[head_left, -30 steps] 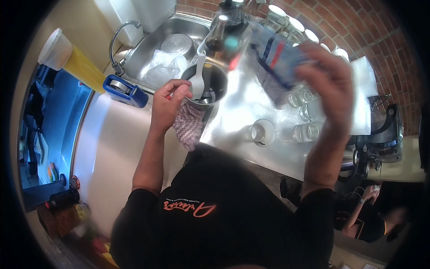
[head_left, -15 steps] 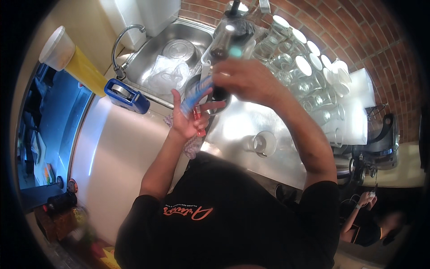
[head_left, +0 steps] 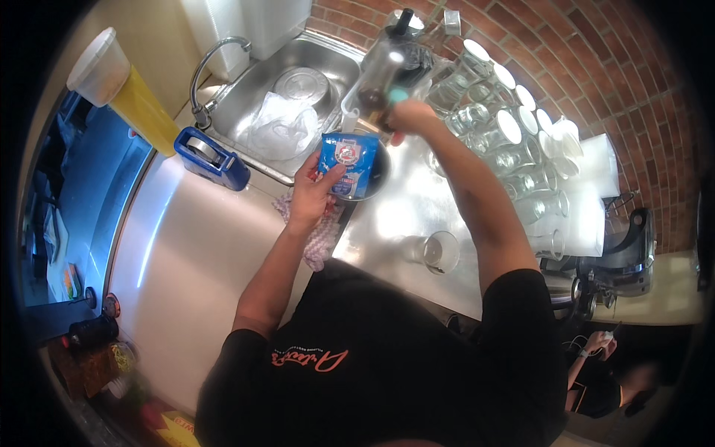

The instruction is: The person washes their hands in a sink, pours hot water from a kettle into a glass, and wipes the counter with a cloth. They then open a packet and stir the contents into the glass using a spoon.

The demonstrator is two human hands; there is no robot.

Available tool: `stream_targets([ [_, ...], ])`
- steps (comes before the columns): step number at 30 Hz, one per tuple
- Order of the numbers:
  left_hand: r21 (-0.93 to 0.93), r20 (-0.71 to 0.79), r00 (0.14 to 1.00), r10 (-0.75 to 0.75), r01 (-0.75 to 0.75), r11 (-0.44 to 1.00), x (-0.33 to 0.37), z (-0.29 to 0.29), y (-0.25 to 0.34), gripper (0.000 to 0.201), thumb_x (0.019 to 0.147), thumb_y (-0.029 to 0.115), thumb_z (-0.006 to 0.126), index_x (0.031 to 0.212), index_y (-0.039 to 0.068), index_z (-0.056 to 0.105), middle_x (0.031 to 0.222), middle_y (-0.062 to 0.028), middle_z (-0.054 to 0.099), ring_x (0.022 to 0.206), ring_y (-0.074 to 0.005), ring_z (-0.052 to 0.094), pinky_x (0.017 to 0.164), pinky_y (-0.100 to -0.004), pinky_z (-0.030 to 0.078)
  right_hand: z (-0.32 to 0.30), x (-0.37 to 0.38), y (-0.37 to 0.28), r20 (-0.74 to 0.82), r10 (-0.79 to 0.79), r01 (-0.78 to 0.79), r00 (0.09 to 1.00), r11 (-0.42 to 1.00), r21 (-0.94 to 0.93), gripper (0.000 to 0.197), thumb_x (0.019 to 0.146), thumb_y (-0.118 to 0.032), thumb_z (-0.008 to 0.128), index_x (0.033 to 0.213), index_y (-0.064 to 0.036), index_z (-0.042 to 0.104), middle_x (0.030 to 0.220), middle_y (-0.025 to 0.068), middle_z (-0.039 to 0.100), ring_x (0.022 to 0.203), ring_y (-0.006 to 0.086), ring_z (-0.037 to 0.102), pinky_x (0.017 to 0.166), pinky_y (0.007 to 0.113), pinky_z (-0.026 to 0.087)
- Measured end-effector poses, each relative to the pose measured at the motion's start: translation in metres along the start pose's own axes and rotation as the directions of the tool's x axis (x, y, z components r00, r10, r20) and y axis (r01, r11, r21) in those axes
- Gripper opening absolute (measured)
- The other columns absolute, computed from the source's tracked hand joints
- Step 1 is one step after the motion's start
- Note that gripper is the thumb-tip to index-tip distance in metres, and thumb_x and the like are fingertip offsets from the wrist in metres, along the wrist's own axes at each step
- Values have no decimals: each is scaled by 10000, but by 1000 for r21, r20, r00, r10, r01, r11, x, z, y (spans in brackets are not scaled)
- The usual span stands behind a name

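Observation:
My left hand (head_left: 307, 195) is closed on a blue packet (head_left: 348, 165), its thumb across the front and its printed side up. A bit of something red (head_left: 328, 206) shows under the fingers of that hand. Behind the packet is a dark round pot (head_left: 381, 173), mostly covered by it. My right hand (head_left: 414, 118) reaches to the clear container (head_left: 370, 91) of bottles and tools beside the sink. Its fingers are curled, and a small red piece (head_left: 397, 139) shows just below them; what they grip I cannot make out. A teal piece (head_left: 398, 95) lies close to the knuckles.
The steel sink (head_left: 253, 112) holds a plastic bag and a metal lid. A blue tape dispenser (head_left: 212, 158) and a checkered cloth (head_left: 319, 244) lie near my left arm. Glass jugs (head_left: 514, 149) with white lids crowd the right; a glass (head_left: 439, 252) stands nearer. Another person (head_left: 596, 372) is lower right.
The blue packet, blurred between my two hands before, is now steady in my left hand. My right hand has drawn away from it to the container beside the sink.

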State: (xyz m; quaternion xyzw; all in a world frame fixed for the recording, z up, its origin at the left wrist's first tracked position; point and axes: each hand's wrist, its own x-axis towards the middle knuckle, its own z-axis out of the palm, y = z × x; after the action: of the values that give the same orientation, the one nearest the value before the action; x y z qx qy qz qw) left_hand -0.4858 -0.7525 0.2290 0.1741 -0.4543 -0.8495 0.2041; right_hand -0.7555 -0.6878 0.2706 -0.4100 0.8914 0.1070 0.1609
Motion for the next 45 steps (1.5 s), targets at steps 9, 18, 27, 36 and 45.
stream_targets([
  [9, 53, -110, 994, 27, -22, 998, 7, 1, -7, 270, 849, 145, 653, 1082, 42, 566, 780, -24, 652, 408, -19, 429, 310, -176, 278, -19, 6, -24, 7, 6, -5, 1000, 985, -174, 263, 814, -100, 563, 1055, -63, 660, 1090, 132, 641, 1024, 269, 619, 842, 357, 507],
  [18, -78, -117, 992, 37, -46, 996, 4, 3, 0, 192, 853, 132, 638, 1008, 51, 558, 715, -11, 621, 417, -22, 457, 354, -160, 340, -49, -46, 24, -268, -187, 85, 945, 933, -351, 211, 813, -115, 499, 879, -30, 680, 938, 175, 661, 932, 329, 641, 787, 398, 529],
  [27, -54, -9, 993, 115, -115, 992, 13, 27, -2, 210, 853, 130, 636, 1017, 32, 548, 724, -18, 621, 413, -15, 436, 354, -161, 337, -4, -126, 108, -13, 63, -39, 998, 753, 657, 213, 821, -203, 645, 907, -12, 605, 751, 94, 633, 711, 192, 652, 597, 319, 529],
  [36, -23, 184, 978, 96, -94, 995, 10, 73, 3, 245, 844, 140, 644, 1039, 26, 548, 706, -15, 616, 405, -13, 429, 334, -169, 327, 29, -225, 54, -200, -89, 217, 976, 491, 844, 196, 792, -169, 692, 878, -42, 569, 683, -27, 521, 594, 51, 461, 518, 222, 357],
  [45, 68, 317, 946, 66, -92, 993, 6, 111, -14, 249, 843, 121, 636, 1060, 38, 548, 717, -9, 618, 416, -15, 450, 331, -171, 323, 50, -250, 75, -96, 13, 81, 995, 441, 894, 314, 775, -295, 736, 809, -19, 591, 615, -13, 508, 571, 66, 456, 505, 251, 350],
])
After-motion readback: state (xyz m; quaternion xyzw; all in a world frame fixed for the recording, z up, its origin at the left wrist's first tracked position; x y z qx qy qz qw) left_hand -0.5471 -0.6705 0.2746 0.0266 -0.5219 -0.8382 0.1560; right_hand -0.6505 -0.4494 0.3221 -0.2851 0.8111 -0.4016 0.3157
